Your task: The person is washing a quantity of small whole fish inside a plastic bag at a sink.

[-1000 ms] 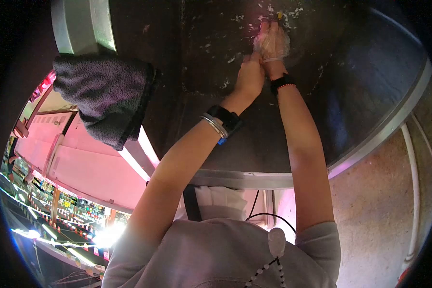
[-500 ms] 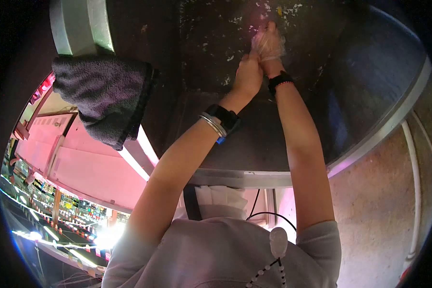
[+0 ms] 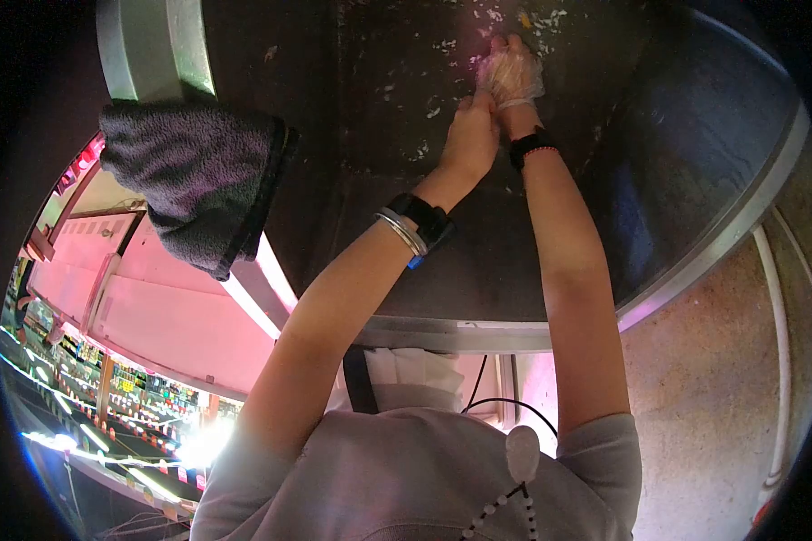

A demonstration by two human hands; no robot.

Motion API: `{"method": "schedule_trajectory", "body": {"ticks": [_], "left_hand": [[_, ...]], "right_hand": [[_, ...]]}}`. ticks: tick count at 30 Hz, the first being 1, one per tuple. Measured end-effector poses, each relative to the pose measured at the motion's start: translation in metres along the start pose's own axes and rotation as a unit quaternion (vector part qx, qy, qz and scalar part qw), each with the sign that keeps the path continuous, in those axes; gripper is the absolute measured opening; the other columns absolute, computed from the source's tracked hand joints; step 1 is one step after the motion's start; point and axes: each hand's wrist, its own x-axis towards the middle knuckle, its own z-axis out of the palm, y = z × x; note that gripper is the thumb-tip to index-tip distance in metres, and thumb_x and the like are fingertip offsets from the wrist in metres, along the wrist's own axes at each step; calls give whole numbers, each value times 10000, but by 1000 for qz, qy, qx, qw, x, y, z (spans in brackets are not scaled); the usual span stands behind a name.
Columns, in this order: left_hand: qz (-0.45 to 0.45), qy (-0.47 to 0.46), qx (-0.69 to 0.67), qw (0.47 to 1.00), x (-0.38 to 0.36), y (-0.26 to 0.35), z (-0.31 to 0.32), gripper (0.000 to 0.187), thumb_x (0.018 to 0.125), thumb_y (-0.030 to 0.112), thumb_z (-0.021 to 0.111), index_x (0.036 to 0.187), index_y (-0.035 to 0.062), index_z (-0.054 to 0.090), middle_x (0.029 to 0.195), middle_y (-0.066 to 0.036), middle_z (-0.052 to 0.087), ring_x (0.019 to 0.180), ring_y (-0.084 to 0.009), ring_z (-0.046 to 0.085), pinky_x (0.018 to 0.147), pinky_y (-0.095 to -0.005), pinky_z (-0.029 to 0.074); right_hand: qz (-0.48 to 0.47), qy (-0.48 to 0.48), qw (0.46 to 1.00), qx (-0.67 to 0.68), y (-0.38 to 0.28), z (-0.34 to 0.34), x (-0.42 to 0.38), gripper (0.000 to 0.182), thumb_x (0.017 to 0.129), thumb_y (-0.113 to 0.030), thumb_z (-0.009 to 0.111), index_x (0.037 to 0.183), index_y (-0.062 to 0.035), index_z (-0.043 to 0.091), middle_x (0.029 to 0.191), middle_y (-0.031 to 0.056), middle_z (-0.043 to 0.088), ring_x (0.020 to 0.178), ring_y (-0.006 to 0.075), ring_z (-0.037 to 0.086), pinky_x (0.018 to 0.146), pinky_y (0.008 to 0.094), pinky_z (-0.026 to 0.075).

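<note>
A thin clear plastic glove [image 3: 520,87] covers my right hand [image 3: 511,68], which is over the dark basin. Its fingers point away from me, and I see nothing held in them. My left hand [image 3: 472,140] is bare and closed, with the fingertips pinching the glove's edge near the right wrist. Small white scraps [image 3: 447,45] are scattered over the basin's dark bottom beyond and beside the hands. A small yellow bit [image 3: 525,19] lies past the gloved fingers.
The dark basin [image 3: 406,270] has a metal rim [image 3: 460,335] close to my body. A dark grey towel [image 3: 194,185] hangs over its left edge. To the right stands a stained wall with a white pipe [image 3: 779,361]. Pink panels [image 3: 185,329] and bright lights show at lower left.
The gloved right hand has shifted slightly to the right and toward me. My left hand stays at the glove's edge, moving only a little with it.
</note>
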Motion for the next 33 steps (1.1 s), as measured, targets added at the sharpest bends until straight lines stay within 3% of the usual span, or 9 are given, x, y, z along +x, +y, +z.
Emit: {"method": "schedule_trajectory", "body": {"ticks": [7,10,12,13,15,22,25,27,33], "left_hand": [[-21,-2,6,1000,0,2,0,225,717,-78,512,933,-18,495,911,-236,560,882,-405,545,745,-433,444],[-8,2,6,1000,-2,-3,0,219,726,-78,502,938,-21,499,902,-235,563,877,-402,549,748,-432,444],[-3,-8,14,1000,0,-7,-2,221,729,-79,499,942,-22,502,898,-234,564,875,-400,551,748,-431,444],[3,-19,19,1000,-1,-7,-1,222,731,-81,496,946,-23,504,894,-233,566,874,-397,553,749,-430,444],[-9,-19,-3,1000,-1,-2,0,224,734,-81,497,950,-23,506,895,-229,567,869,-394,555,744,-430,446],[27,11,-4,1000,2,9,0,244,742,-84,508,977,-17,504,938,-218,572,892,-382,566,744,-419,459],[16,-6,-8,1000,6,5,-2,270,732,-90,512,991,-14,502,970,-224,565,934,-379,554,767,-414,457],[3,-8,-6,1000,7,7,-2,280,725,-94,512,994,-14,502,977,-225,562,941,-379,550,774,-416,453],[16,3,-26,1000,8,16,-4,307,706,-95,509,1002,-15,501,978,-227,560,938,-385,544,783,-422,446]], "right_hand": [[-24,66,997,13,9,15,-5,266,736,-187,566,950,-34,597,965,171,578,846,319,610,744,438,500],[-53,-59,997,-14,4,15,-5,255,763,-203,544,938,-28,604,925,183,619,849,331,620,735,431,503],[45,-221,973,48,1,5,-1,266,788,-228,513,938,-32,612,927,194,629,871,351,615,740,425,506],[47,-224,972,47,6,11,2,266,788,-228,513,938,-32,612,927,194,629,871,351,615,740,425,506],[4,-291,956,41,15,17,17,382,783,-335,529,1054,-69,572,1093,188,562,1021,349,542,786,442,469],[-26,-300,952,-57,13,-7,19,485,778,-345,554,1158,-48,503,1167,202,517,1094,331,508,872,396,451],[48,-390,917,63,21,3,36,551,790,-345,541,1255,-79,414,1286,156,436,1186,322,425,930,382,420],[22,-390,920,22,22,6,39,547,852,-448,342,1266,-102,433,1325,147,411,1190,347,421,960,446,377],[-62,-404,912,-33,26,13,50,421,797,-290,545,1165,-86,537,1272,168,465,1113,366,490,905,442,427]]}}
